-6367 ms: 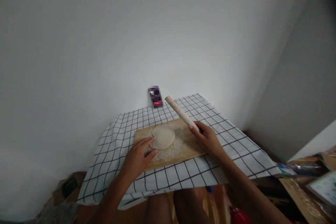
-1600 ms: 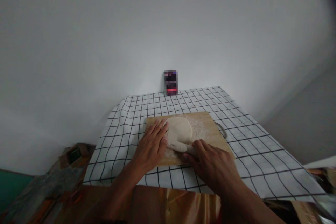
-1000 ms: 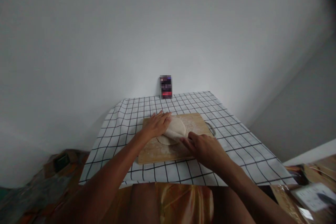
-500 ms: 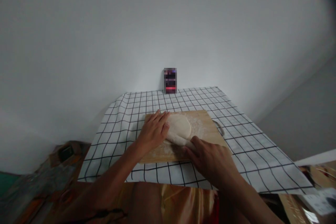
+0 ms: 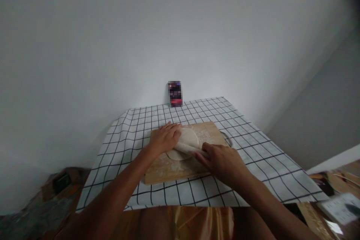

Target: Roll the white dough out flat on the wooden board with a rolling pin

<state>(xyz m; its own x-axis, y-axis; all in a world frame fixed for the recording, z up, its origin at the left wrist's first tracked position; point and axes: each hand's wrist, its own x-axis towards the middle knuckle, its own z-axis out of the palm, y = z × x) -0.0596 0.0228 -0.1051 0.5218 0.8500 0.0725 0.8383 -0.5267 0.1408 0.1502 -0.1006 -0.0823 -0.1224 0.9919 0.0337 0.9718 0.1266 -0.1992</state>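
Taking the board as my clock, with twelve toward the wall, I pick up a brown box [image 5: 45, 192] on the far left, off the tabletop near half past eight; its contents are too dark for me to read. Then comes the checked tablecloth [image 5: 118, 140], white with black lines, spread over the tabletop. My left hand [image 5: 165, 138] sits at ten o'clock, palm down, its digits stretched out over the dough and the near end of the pin. A pixelated dark-and-red packet [image 5: 175, 95] stands at twelve, upright beside the wall. Centrally, the wooden cutting board [image 5: 165, 174], dusted with flour, carries the flattened round of dough [image 5: 190, 135]. Across that lies the rolling pin [image 5: 187, 149], running from roughly ten to four, with dough showing on both sides. My right hand [image 5: 221, 159], at about four and apart from the left, is wrapped round the pin's other end. Just beyond, a metal handle [image 5: 230, 141] sticks out toward half past two. Farthest right, near four, I see a blurred white item [image 5: 339, 208] beyond the cloth.
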